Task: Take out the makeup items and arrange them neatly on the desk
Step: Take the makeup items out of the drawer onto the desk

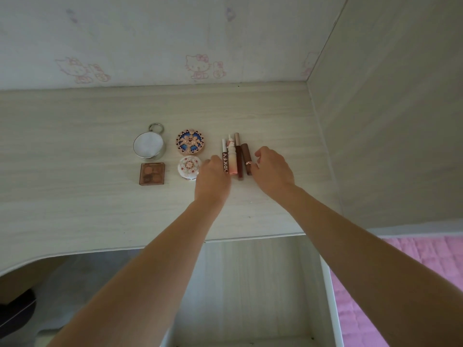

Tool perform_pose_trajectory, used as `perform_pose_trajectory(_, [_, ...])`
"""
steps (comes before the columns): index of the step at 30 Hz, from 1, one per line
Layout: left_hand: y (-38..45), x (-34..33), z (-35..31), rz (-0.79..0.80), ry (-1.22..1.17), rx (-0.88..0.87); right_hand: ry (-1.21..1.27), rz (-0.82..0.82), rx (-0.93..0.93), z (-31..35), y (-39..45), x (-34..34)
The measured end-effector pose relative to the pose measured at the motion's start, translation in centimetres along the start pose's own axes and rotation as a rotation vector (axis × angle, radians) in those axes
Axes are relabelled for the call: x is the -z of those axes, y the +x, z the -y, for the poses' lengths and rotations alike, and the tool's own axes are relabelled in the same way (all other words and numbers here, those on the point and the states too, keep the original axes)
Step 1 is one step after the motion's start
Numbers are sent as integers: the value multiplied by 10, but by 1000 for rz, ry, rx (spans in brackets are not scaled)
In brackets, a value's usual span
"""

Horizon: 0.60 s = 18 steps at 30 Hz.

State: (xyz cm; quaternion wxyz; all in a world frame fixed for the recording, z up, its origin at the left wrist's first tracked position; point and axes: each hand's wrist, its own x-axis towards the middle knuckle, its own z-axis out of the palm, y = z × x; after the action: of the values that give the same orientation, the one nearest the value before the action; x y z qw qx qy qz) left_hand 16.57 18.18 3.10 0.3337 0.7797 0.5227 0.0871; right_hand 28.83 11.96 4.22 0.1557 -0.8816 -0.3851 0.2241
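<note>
Nearest the camera, an open pale wood-grain drawer [250, 291] sits below the front edge of the pale wood-grain surface [75, 209], under both forearms, with a pink quilted bed cover [406, 284] to the right of the right forearm. Further out, the left hand [213, 177] lies on the surface with its fingers loosely curled, touching the left side of a row of four slim cosmetic tubes. The right hand [273, 169] flanks the other side of the row, fingers bent, its fingertips against the dark brown tube with a rose-gold band [246, 156]; whether either hand actually pinches a tube, I cannot tell. Between the hands, left to right, lie a brown-and-white lettered tube [224, 156], a peach-and-white bottle [231, 159] and a long dark maroon tube [238, 156], packed side by side. Just left of the left hand sits a round white patterned compact [188, 167], and left of that a square brown eyeshadow palette [152, 173]. Beyond them lie a round blue-and-gold ornate compact [190, 142] and a round silver mirror case with a ring [149, 144]. Farthest back stands the pale cartoon-cat wallpaper [150, 46].
</note>
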Motion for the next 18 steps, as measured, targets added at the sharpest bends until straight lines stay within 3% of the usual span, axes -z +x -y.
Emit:
perform_pose_trajectory(11, [-119, 6, 24, -135, 20, -242, -133, -63, 290, -56, -124, 3])
perform_pose_trajectory(18, [-235, -20, 61, -79, 61, -188, -83, 52, 298, -93, -221, -22])
